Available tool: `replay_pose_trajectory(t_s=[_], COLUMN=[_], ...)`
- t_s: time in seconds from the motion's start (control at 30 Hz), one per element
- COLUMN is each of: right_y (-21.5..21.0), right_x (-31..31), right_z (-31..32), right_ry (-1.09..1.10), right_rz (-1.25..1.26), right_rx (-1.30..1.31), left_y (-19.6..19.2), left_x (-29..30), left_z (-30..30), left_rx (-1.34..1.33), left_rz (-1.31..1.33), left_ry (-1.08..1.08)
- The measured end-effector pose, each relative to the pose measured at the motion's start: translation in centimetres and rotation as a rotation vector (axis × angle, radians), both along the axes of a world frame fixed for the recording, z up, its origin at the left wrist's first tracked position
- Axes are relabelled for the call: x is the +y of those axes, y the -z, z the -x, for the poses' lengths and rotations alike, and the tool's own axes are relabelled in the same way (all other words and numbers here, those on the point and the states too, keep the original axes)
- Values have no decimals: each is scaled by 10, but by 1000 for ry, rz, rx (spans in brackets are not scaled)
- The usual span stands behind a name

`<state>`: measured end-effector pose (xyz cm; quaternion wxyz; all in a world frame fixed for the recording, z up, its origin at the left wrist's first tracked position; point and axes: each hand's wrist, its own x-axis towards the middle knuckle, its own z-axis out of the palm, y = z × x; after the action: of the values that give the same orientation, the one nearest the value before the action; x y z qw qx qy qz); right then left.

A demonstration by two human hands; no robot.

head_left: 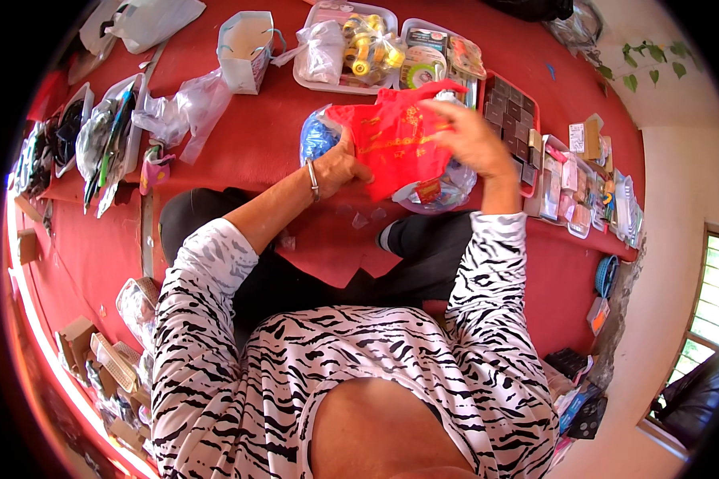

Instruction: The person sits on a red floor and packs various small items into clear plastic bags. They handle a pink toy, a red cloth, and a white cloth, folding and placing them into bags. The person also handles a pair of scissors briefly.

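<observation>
A bright red plastic bag point(403, 136) with yellow print is spread out in front of me. My left hand point(339, 165) is closed on its left edge, with a metal bangle on the wrist. Over the bag's right edge is my right hand point(479, 142), smeared by motion; whether its fingers grip the bag cannot be made out. Under and beside the red bag, a clear bag with blue contents point(318, 140) shows at the left. A clear-wrapped bundle point(447, 190) shows below the red bag, in front of my crossed legs.
Beyond the bag stand a white tray of yellow items point(302, 73) and a white paper gift bag point(242, 60). A red tray of dark boxes point(507, 116) lies to the right, beside bins of small packages point(571, 191). Leftward are a crumpled clear bag point(196, 108) and filled baskets point(140, 120).
</observation>
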<state>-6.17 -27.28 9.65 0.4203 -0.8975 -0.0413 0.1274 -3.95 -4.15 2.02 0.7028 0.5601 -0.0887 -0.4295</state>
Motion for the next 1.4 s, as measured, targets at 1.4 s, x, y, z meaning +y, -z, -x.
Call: replay_pose_trajectory(t_s=[1.4], right_y=[99], right_x=[78], right_z=[-20], right_ry=[327], right_rz=[-267], right_rx=[-347], left_y=[6], left_x=[41], left_z=[-45], left_rx=[101], left_rz=[316], left_ry=[-316])
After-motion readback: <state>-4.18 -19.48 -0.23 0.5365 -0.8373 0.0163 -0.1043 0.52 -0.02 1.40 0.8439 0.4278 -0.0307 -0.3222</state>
